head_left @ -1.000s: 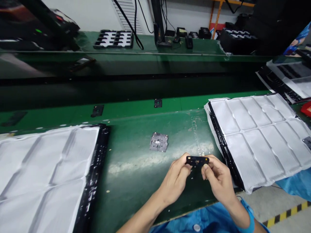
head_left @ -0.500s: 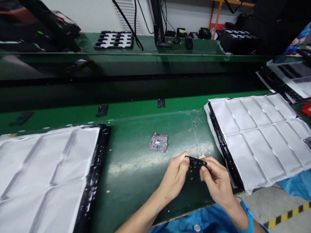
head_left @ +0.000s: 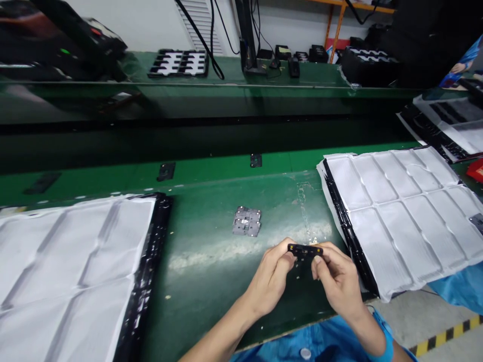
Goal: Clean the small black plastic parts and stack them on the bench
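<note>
Both my hands pinch a small black flat part [head_left: 304, 250] just above the green bench [head_left: 211, 251]. My left hand [head_left: 270, 279] grips its left end with curled fingers. My right hand [head_left: 337, 281] grips its right end between thumb and fingers. A grey metal part [head_left: 246, 221] lies flat on the bench a little beyond and left of my hands, touched by neither hand.
A black tray under white wrap [head_left: 75, 271] lies at the left, another one [head_left: 400, 211] at the right. Small black parts [head_left: 255, 160] [head_left: 166, 171] ride the green conveyor strip behind. A tray of parts [head_left: 178, 62], cables and boxes stand on the far shelf.
The black part tipped edge-on between my fingers half a second ago and now faces me flat again. Small black parts on the conveyor strip have shifted right.
</note>
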Demonstrator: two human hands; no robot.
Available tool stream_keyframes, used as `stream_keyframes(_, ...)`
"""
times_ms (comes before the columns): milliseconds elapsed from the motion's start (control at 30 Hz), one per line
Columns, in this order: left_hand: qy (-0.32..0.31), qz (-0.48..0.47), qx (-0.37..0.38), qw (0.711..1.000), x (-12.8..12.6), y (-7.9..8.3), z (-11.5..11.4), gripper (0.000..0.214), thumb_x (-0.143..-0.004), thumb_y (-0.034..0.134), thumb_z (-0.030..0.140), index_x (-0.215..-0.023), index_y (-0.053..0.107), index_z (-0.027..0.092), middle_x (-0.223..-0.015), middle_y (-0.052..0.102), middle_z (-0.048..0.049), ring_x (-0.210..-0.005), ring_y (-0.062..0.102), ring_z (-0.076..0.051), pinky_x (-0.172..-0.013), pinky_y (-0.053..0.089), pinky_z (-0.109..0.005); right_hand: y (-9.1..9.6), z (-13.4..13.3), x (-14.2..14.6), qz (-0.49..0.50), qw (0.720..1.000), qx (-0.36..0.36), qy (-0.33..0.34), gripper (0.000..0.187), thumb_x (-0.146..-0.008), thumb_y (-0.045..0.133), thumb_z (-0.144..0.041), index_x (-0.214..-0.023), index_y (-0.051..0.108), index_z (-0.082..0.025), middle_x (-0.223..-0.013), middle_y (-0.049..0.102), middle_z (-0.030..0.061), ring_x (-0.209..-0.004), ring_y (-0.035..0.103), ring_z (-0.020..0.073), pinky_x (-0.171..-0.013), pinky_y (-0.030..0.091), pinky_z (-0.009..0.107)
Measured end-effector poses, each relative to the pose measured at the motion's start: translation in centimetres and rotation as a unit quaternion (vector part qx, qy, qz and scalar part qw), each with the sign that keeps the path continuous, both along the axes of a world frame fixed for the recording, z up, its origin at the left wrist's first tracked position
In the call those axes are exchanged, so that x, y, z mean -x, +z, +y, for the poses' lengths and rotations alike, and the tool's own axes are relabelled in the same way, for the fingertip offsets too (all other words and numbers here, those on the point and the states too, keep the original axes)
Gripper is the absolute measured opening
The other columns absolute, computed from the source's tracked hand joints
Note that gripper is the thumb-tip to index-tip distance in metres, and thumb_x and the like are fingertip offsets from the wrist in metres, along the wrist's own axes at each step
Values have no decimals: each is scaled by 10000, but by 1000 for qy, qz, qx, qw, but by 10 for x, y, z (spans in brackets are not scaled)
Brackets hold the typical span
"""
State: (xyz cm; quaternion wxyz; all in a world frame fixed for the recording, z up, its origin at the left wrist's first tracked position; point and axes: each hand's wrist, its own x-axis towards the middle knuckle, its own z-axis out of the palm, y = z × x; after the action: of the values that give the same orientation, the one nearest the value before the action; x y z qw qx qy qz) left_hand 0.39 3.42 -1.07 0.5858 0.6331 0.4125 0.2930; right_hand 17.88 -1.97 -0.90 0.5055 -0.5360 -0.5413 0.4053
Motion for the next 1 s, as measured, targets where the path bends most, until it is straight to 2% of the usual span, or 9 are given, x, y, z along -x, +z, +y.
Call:
stream_keyframes(200, -32, 65, -49, 996, 7, 6, 4, 182, -1000, 408, 193, -855, 513, 225, -732, 550, 32, -640, 498, -153, -647, 384, -275, -2, 2, -4, 71, 994, 69, -43, 302, -1055, 597, -384, -825, 645, -193, -656, 564, -22, -562, 560, 139, -572, 469, 261)
stream_keyframes(267, -22, 67, -58, 996, 8, 8, 6, 118, -1016, 480, 244, -989, 591, 215, -865, 647, -6, -735, 570, -169, -714, 435, -279, -2, 3, -3, 97, 991, 86, -44, 287, -1042, 607, -404, -850, 649, -195, -615, 582, -29, -543, 562, 141, -574, 486, 263)
stream_keyframes(333, -19, 54, -56, 997, 8, 9, 6, 150, -1025, 554, 332, -1072, 631, 212, -967, 686, -36, -815, 604, -186, -765, 467, -288, -2, 4, -1, 105, 990, 93, -32, 282, -1040, 599, -405, -858, 656, -197, -611, 597, -27, -541, 570, 144, -583, 500, 268)
stream_keyframes(400, -19, 37, -34, 999, 5, 8, 6, 233, -1048, 536, 397, -990, 646, 200, -870, 675, -26, -759, 605, -181, -730, 472, -283, -1, 6, -1, 85, 993, 85, -14, 298, -1056, 565, -383, -847, 668, -197, -643, 605, -15, -571, 586, 150, -613, 512, 275)
stream_keyframes(500, -13, 10, 8, 1000, 1, 4, 3, 401, -1102, 399, 430, -864, 618, 192, -695, 610, 2, -628, 581, -159, -654, 454, -276, 2, 8, -3, 24, 998, 56, 4, 299, -1069, 538, -324, -849, 698, -200, -788, 637, 25, -700, 632, 173, -684, 527, 284)
stream_keyframes(633, -29, -28, 44, 998, -1, 1, 1, 422, -1110, 355, 442, -927, 631, 180, -716, 637, -14, -613, 568, -156, -624, 467, -276, 2, 10, -7, -35, 999, 32, -4, 191, -1065, 573, -291, -1051, 749, -219, -1018, 696, 74, -953, 682, 226, -857, 548, 323)
stream_keyframes(767, -30, -32, 43, 998, -1, 1, 3, 389, -1105, 364, 419, -979, 639, 175, -835, 686, -45, -657, 606, -159, -634, 484, -282, 3, 11, -4, -63, 998, 14, -24, 259, -1093, 547, -287, -965, 760, -214, -925, 687, 59, -884, 667, 213, -809, 524, 307)
stream_keyframes(867, -22, -16, 19, 999, -1, 0, 5, 354, -1097, 353, 352, -978, 639, 181, -786, 670, -25, -667, 619, -162, -662, 490, -285, 5, 12, -2, -72, 997, 3, -19, 262, -1093, 550, -278, -936, 750, -213, -920, 695, 60, -872, 668, 214, -789, 524, 304)
stream_keyframes(1000, -15, 0, -14, 1000, 1, 2, 6, 241, -1062, 461, 314, -1140, 652, 187, -867, 697, -30, -799, 662, -182, -761, 525, -299, 6, 13, -3, -76, 997, 1, -10, 263, -1092, 541, -274, -932, 741, -217, -916, 700, 62, -853, 682, 216, -789, 542, 307)
